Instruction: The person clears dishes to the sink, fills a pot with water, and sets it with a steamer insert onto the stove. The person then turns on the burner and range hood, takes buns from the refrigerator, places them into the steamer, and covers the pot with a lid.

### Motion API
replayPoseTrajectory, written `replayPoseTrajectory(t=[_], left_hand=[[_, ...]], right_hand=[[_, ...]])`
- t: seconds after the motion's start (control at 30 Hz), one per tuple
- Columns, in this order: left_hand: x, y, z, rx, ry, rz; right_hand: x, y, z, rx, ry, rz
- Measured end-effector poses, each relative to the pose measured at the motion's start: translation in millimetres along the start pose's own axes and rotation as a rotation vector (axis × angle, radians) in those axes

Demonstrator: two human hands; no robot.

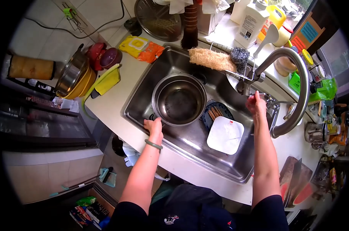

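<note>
A steel pot stands in the left part of the sink, dark inside. My left hand is closed around its near side handle, with a green bangle on the wrist. At the sink's right side, my right hand has its fingers closed at the handle of the curved faucet; the exact grip is partly hidden. Between the hands lie a white square plate and a dark blue dish holding several chopsticks.
A wire rack at the sink's back holds a loofah and a steel scourer. Yellow gloves and a wipes pack lie on the left counter. A knife lies on a cutting board at right.
</note>
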State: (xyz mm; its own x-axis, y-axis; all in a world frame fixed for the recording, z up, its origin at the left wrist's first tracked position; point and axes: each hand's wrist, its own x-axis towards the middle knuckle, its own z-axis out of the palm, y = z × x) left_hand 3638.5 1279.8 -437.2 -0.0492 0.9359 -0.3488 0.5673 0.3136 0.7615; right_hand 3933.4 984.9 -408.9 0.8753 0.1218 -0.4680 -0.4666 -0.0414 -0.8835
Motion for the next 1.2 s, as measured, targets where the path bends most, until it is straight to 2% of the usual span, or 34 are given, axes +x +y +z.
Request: replayPoseTrajectory(t=[0.03,0.07,0.1,0.13,0.2,0.27,0.37,0.4,0.47,0.53,0.6,0.67,0.83,0.97,1.1,1.2], left_hand=[[16,-6,10,0.002,-0.050,-0.084],[34,-16,20,0.000,-0.100,-0.168],[56,-38,27,-0.410,-0.329,-0.260],[59,-40,30,-0.418,-0.330,-0.257],[56,-36,32,-0.397,-0.184,-0.276],[53,-33,29,-0.376,-0.195,-0.293],[50,-24,32,-0.591,-0.397,-0.330],[54,-24,37,-0.588,-0.401,-0.325],[59,-19,47,-0.626,-0.607,-0.547],[48,4,23,-0.646,-0.672,-0.491],[38,17,8,-0.660,-0.641,-0.447],[20,28,-13,-0.654,-0.619,-0.422],[-4,31,-70,-0.568,-0.769,-0.403],[-31,30,-90,-0.554,-0.917,-0.437],[-64,30,-87,-0.476,-1.010,-0.452],[-87,23,-79,-0.472,-1.092,-0.452]], right_hand=[[-8,1,1,0.116,0.000,0.062],[-13,14,-4,0.164,-0.091,0.097],[-28,21,-4,0.093,-0.089,0.141],[-30,37,-14,0.050,-0.149,0.211],[-41,58,-24,-0.037,-0.156,0.294],[-49,59,-31,-0.024,-0.136,0.261],[-43,38,-30,0.061,-0.003,0.003],[-43,26,-26,0.089,0.025,-0.106],[-50,-2,-16,0.087,0.040,-0.250],[-42,-11,-17,0.062,0.007,-0.332],[-35,-20,-14,-0.011,-0.035,-0.452],[-36,-24,-11,0.000,-0.060,-0.473],[-29,-24,-17,-0.125,-0.026,-0.475],[-20,-5,-21,-0.223,-0.004,-0.594],[-26,13,-26,-0.168,-0.050,-0.562],[-30,8,-44,-0.251,-0.208,-0.363]])
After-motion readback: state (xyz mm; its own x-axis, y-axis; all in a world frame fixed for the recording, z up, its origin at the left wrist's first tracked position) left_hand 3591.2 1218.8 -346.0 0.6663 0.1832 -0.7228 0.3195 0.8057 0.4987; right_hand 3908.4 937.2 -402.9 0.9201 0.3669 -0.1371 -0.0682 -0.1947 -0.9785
